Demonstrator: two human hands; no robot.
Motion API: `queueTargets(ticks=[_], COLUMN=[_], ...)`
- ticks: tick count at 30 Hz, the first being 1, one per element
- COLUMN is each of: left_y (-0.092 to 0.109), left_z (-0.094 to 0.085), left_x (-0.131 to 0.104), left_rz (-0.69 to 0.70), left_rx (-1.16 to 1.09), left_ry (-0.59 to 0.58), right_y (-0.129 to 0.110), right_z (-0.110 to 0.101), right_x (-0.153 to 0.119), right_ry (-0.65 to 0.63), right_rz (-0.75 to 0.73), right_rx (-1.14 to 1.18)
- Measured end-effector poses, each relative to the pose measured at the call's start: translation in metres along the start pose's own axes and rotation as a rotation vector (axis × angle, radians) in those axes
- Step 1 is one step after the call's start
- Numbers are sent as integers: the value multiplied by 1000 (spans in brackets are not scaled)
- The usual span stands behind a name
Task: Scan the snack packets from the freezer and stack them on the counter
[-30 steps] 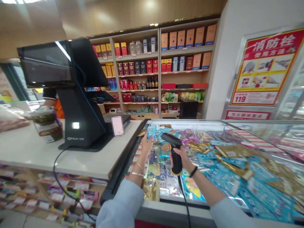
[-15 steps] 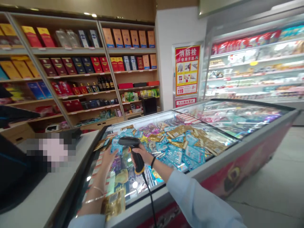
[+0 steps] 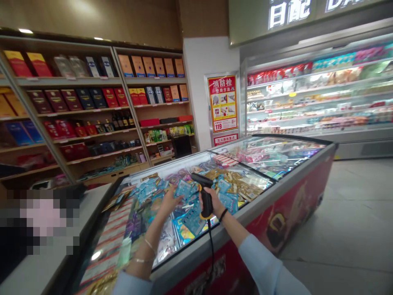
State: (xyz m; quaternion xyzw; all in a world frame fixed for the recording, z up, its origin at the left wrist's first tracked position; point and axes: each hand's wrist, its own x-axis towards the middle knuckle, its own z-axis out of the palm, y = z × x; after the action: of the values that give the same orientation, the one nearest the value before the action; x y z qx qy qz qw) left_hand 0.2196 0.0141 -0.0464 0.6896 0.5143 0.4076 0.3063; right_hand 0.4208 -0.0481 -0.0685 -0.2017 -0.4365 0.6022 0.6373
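My right hand (image 3: pixel 211 200) is wrapped round the handle of a black barcode scanner (image 3: pixel 206 198) with yellow-orange trim, its head pointing left and its cable hanging down over the freezer edge. To the left of the scanner, my left hand (image 3: pixel 170 201) has its fingers spread over blue packets (image 3: pixel 183 188). Its fingertips are near one packet, and no grip on it shows. Blue and gold packets (image 3: pixel 235 178) lie piled on the glass top of a chest freezer (image 3: pixel 242 217), around and behind both hands.
A pale counter (image 3: pixel 89 211) runs along the left, with a pixelated patch above it. Shelves of boxes and bottles (image 3: pixel 92 110) stand behind. A lit refrigerated display (image 3: pixel 316 102) is at the back right, beside a red-and-yellow poster (image 3: pixel 223 102).
My left hand has moved right, away from the blue packet at the left, and its fingers are now apart. The scanner in my right hand has also moved right. The view has shifted.
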Motion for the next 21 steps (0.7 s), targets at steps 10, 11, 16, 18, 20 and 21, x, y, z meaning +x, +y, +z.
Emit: queueTargets(ticks=[10, 11, 16, 18, 20, 21], left_y=[1, -1, -3, -3, -4, -4], left_z=[75, 75, 79, 82, 85, 85], left_x=[-1, -2, -6, -6, -5, -5], left_rz=[433, 454, 485, 496, 503, 506], left_rx=[337, 378, 414, 395, 376, 364], left_ry=[161, 162, 74, 59, 56, 54], right_y=[-40, -39, -37, -37, -37, -37], right_z=[-63, -64, -64, -64, -65, -66], right_x=[-26, -26, -24, -24, -24, -23], right_ry=[173, 182, 221, 221, 221, 220], right_rz=[-225, -230, -241, -233, -232, -235], right_rx=[70, 64, 54, 51, 48, 49])
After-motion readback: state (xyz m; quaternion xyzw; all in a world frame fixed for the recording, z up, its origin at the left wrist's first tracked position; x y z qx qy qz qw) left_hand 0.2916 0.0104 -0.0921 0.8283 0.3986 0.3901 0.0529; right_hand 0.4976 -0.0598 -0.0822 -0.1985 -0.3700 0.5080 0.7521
